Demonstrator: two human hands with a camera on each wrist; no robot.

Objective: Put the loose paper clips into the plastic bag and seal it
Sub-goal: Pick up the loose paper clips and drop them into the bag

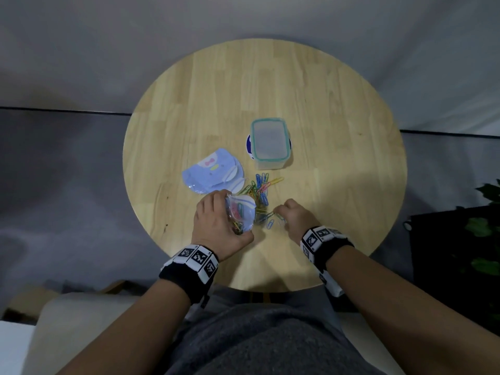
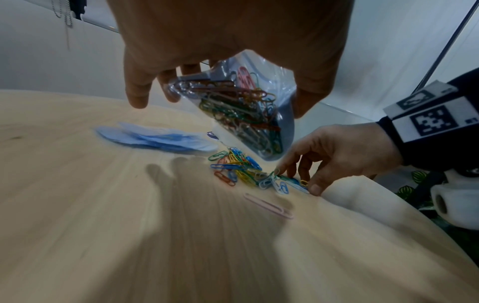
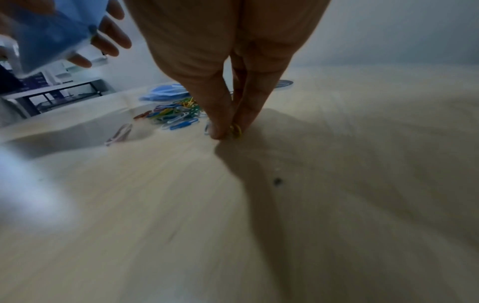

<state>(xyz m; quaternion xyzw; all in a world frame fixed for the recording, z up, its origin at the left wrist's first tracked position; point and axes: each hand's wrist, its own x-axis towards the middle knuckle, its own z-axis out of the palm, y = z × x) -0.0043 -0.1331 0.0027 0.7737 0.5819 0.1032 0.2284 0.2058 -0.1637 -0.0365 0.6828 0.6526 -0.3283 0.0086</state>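
Observation:
My left hand [image 1: 216, 226] grips a clear plastic bag [image 1: 241, 213] partly filled with coloured paper clips and holds it above the round wooden table [image 1: 338, 109]. In the left wrist view the bag [image 2: 249, 110] hangs between thumb and fingers. A pile of loose paper clips [image 1: 259, 190] lies just beyond and between my hands. My right hand [image 1: 293, 216] reaches down at the near edge of the pile, and its fingertips [image 3: 220, 131] pinch a yellow clip [image 3: 236, 129] against the table. One pink clip [image 2: 268, 206] lies apart, nearer to me.
A clear lidded box with a teal rim [image 1: 269, 142] stands beyond the pile on a blue and white disc. Light blue printed bags [image 1: 213, 171] lie flat to the left of the pile. The table edge runs close to both wrists.

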